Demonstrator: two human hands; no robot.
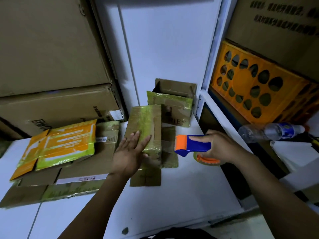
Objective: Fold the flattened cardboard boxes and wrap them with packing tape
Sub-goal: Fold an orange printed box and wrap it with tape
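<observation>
A small folded cardboard box with green tape on top sits at the middle of the white table. My left hand lies flat on its near left corner, fingers straight. My right hand grips a blue and orange tape dispenser just right of the box, its orange roller pointing at the box side. Flat cardboard pieces lie under and in front of the box. An open taped box stands behind it.
A pile of flattened boxes, one orange and green, lies on the left of the table. Big cartons are stacked at the back left. An orange crate and a plastic bottle sit on the right shelf.
</observation>
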